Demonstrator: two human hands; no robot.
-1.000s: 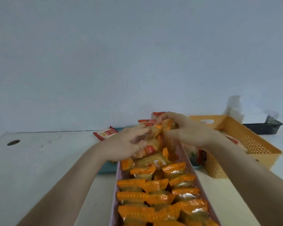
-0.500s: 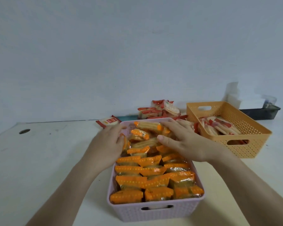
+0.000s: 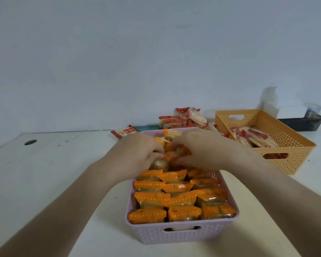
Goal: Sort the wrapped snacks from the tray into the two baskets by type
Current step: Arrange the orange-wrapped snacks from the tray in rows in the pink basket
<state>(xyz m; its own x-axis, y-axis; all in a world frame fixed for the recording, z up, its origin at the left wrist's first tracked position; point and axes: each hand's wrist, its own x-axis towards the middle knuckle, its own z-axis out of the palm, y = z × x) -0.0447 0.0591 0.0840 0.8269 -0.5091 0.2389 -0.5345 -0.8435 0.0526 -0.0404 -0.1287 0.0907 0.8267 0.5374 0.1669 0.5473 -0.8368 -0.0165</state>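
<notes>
Head view. Pink basket [image 3: 182,235] sits centre on the white tabletop [image 3: 59,175], packed with rows of orange-wrapped snacks [image 3: 167,201] standing on edge.

Left hand [image 3: 137,156] is over the far part of the pink basket, fingers curled down into the packets; a brownish packet end shows just under its knuckles. Whether it actually grips one packet cannot be told: fingertips are hidden among the wrappers.

Right hand [image 3: 202,147] lies beside it, palm down, fingers bent toward the left hand and pressing on the same far cluster of orange packets. Its grasp cannot be told either. One orange packet [image 3: 171,134] sticks up behind both hands at the basket's far rim.

Orange basket [image 3: 289,162] stands to the right, apart from the pink one, holding red-wrapped snacks [image 3: 252,136] lying flat.

A pile of red-wrapped packets [image 3: 183,118] sits behind the pink basket on a teal tray [image 3: 146,126], of which only an edge shows. One red packet [image 3: 124,131] lies to the left of that pile.

Dark tray [image 3: 302,123] at far right against the wall. Round hole [image 3: 30,142] in the tabletop at left.
</notes>
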